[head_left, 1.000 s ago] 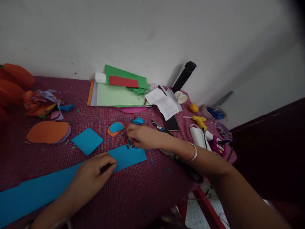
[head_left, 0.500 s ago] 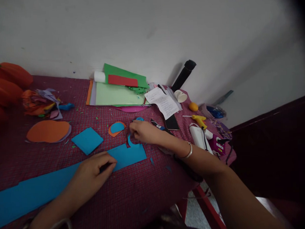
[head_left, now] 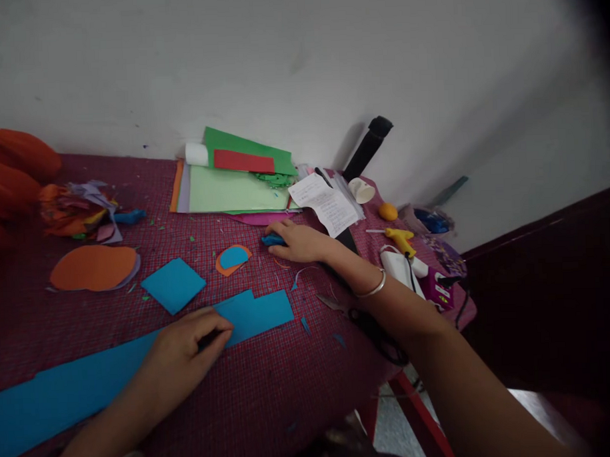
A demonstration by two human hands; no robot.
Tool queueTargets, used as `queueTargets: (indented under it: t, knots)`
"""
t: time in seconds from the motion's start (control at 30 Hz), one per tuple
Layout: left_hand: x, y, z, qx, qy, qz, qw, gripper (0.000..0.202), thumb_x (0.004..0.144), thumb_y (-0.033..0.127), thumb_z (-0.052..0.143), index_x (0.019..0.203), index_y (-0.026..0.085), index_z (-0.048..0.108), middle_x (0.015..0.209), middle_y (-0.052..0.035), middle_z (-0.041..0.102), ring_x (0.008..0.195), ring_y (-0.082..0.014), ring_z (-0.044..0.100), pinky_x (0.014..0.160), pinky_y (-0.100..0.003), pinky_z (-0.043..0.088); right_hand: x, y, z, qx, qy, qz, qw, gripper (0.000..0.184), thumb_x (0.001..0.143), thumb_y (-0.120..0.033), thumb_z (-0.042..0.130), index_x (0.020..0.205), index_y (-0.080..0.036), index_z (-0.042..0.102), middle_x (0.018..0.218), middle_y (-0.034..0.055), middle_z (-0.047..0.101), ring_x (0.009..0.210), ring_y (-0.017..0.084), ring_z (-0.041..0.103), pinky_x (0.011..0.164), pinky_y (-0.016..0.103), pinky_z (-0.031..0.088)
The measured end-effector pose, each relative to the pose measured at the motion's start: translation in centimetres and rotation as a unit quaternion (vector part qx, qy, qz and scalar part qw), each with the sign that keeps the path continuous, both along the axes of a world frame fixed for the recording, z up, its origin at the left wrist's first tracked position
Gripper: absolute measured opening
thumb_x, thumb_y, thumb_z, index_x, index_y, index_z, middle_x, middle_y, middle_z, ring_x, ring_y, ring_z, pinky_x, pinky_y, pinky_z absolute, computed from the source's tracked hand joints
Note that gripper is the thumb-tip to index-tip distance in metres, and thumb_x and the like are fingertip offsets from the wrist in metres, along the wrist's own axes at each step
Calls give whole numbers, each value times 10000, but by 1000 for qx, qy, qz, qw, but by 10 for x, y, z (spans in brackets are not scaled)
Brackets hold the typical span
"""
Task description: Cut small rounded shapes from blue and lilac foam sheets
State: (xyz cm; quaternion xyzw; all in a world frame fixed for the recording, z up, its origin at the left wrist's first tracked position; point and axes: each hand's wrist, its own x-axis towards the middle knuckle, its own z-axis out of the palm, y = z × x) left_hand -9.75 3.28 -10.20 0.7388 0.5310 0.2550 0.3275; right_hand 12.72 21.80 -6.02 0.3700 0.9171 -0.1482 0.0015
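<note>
Right hand [head_left: 298, 242] over a crumpled blue scrap [head_left: 272, 240], left hand [head_left: 191, 339] on the blue strip [head_left: 104, 372]

The blue strip runs from the near left corner to mid-table, its far end stepped by a notch. On it rests the left hand, fingers loosely curled, the thumb close to the fingertips; whether it pinches the strip I cannot tell. Farther off, the right hand arches its half-bent fingers over the scrap, touching it; whether the grip is closed is hidden. Between the hands and just beyond the strip lie a blue square [head_left: 173, 285] and a small orange cutout [head_left: 225, 270] bearing a blue oval [head_left: 234, 257]. Black-handled scissors [head_left: 376, 332] lie beneath the right forearm in this view. Left of the square is a larger orange cutout [head_left: 93, 268]. Toward the wall are a pale green sheet [head_left: 228, 191] and a written page [head_left: 324, 202]; a yellow glue gun [head_left: 401, 240] lies to the right.
</note>
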Motion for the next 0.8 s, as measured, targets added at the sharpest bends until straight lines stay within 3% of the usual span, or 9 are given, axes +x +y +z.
queueTargets:
  t: [0.1, 0.23, 0.33, 0.47, 0.53, 0.6, 0.67, 0.7, 0.8]
  knots:
    - [1, 0, 2, -6, 8, 0, 1000, 237, 904, 274, 461, 762, 215, 641, 749, 4, 636, 744, -173, 608, 690, -290, 472, -10, -2, -6, 10, -2, -13, 1000, 414, 902, -438, 541, 1220, -173, 541, 1118, 128, 556, 864, 217, 573, 770, 320, 402]
    - [1, 0, 4, -11, 11, 3, 1000, 242, 908, 284, 454, 774, 219, 645, 772, 4, 649, 759, -173, 616, 705, -296, 479, -17, 6, -24, -19, 111, -64, 992, 149, 800, -211, 621, 931, -154, 578, 991, 99, 572, 843, 207, 543, 768, 316, 390]
    - [-1, -1, 6, -12, 15, 3, 1000, 241, 896, 293, 461, 766, 221, 651, 769, 4, 666, 759, -177, 629, 709, -298, 490, -10, 18, -31, -58, 185, -101, 976, 133, 745, -103, 570, 730, -184, 465, 778, 27, 538, 745, 168, 516, 703, 285, 393]
    - [-5, 7, 10, -27, 25, 7, 999, 221, 861, 343, 499, 802, 234, 683, 793, -1, 713, 772, -200, 663, 705, -306, 512, 13, 26, -23, -110, 254, -170, 946, 154, 796, -118, 448, 747, -223, 348, 593, -66, 384, 522, 108, 428, 527, 225, 370]
    - [-1, 17, 14, -15, 36, 24, 999, 225, 843, 384, 524, 874, 238, 692, 850, -10, 735, 804, -218, 677, 721, -318, 522, 26, 20, -14, -176, 343, -203, 900, 143, 818, -124, 403, 768, -231, 322, 597, -82, 341, 479, 85, 375, 477, 197, 343]
    - [12, 33, 21, 17, 64, 19, 998, 250, 846, 388, 519, 945, 231, 687, 919, -28, 738, 846, -230, 680, 755, -333, 523, 38, 8, -5, -286, 460, -227, 810, 146, 795, -102, 419, 778, -224, 341, 628, -77, 369, 470, 64, 336, 440, 172, 296]
    - [33, 53, 30, 56, 124, -24, 990, 261, 881, 310, 465, 1001, 216, 677, 986, -52, 720, 906, -234, 667, 808, -351, 510, 48, -7, 2, -392, 540, -238, 706, 174, 740, -53, 450, 790, -208, 387, 669, -59, 455, 468, 47, 321, 409, 156, 241]
    - [45, 63, 34, 87, 169, -45, 981, 260, 885, 260, 451, 1000, 206, 677, 996, -68, 708, 931, -244, 654, 823, -364, 501, 54, -14, 4, -428, 556, -240, 670, 194, 716, -30, 454, 796, -199, 407, 690, -47, 497, 466, 41, 320, 398, 149, 221]
    - [78, 91, 39, 141, 323, -99, 931, 271, 850, 94, 416, 918, 163, 669, 929, -114, 671, 885, -266, 632, 791, -390, 488, 68, -31, 3, -491, 585, -241, 599, 198, 704, -18, 479, 807, -183, 445, 712, -25, 568, 469, 35, 366, 384, 124, 227]
